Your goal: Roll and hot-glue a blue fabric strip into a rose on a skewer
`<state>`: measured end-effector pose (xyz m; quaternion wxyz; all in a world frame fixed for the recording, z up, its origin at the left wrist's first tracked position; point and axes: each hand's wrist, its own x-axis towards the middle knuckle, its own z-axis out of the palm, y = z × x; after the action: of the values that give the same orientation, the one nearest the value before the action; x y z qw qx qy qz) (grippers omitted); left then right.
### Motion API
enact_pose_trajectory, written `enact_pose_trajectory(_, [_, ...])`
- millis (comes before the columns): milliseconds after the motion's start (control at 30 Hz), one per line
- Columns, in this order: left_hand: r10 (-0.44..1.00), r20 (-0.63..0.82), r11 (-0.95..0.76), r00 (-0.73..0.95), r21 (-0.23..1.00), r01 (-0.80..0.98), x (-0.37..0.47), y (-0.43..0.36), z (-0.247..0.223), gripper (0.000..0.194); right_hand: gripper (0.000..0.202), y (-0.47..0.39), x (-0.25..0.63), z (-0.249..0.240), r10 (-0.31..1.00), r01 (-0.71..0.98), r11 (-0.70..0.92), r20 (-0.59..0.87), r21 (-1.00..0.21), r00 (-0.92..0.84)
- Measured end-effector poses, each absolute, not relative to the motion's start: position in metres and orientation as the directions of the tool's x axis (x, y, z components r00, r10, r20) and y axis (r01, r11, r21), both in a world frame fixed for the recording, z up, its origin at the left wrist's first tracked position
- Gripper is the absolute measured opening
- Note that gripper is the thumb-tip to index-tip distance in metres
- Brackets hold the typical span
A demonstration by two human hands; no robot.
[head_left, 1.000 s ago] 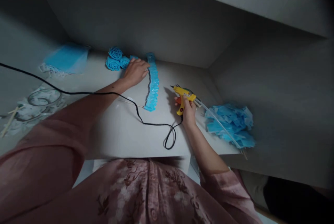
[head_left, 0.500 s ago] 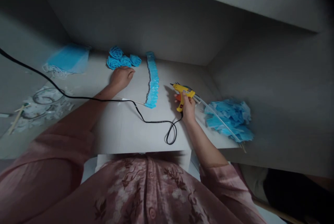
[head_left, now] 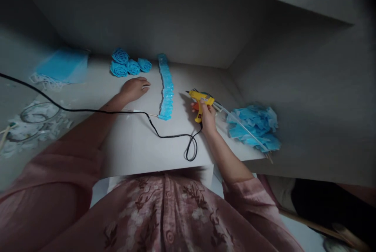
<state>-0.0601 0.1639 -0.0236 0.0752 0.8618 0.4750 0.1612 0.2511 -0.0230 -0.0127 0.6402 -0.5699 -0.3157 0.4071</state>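
My right hand point(head_left: 208, 116) is wrapped round the handle of a yellow hot glue gun point(head_left: 202, 97), its nozzle pointing left toward a ruffled blue strip point(head_left: 167, 91). A long clear glue stick point(head_left: 239, 120) sticks out behind the gun. My left hand point(head_left: 135, 88) rests by the strip's left side, just below several blue rolled flowers point(head_left: 133, 67). Its fingers are loosely bent, with a small gap between them and nothing visible in them. At the strip's near end lies a thin stick point(head_left: 151, 115); the black cord point(head_left: 173, 137) loops across the table below it.
A stack of blue face masks point(head_left: 63, 65) lies at the far left, above white scraps and a wire coil point(head_left: 39, 113). Crumpled blue material point(head_left: 254, 126) is heaped at the right beside the side panel point(head_left: 299, 99). A back panel point(head_left: 141, 20) closes off the far side.
My left hand has drawn back slightly from the blue flowers, and its fingers have parted a little. The right hand still holds the glue gun. The whole view has shifted somewhat.
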Motion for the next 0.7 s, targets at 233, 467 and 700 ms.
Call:
enact_pose_trajectory(233, [0.84, 0.264, -0.542, 0.475, 0.339, 0.769, -0.064, 0.161, -0.034, 0.042, 0.045, -0.024, 0.253, -0.005, 0.911, -0.173, -0.033, -0.101, -0.984, 0.399])
enact_pose_trajectory(467, [0.817, 0.267, -0.574, 0.51, 0.299, 0.762, -0.067, 0.157, -0.037, 0.047, 0.049, -0.017, 0.247, 0.0, 0.903, -0.215, -0.132, -0.206, -0.968, 0.376])
enact_pose_trajectory(700, [0.81, 0.298, -0.585, 0.505, 0.355, 0.729, -0.066, 0.154, -0.037, 0.044, 0.065, -0.024, 0.257, 0.003, 0.873, 0.113, -0.209, -0.134, -0.971, 0.468])
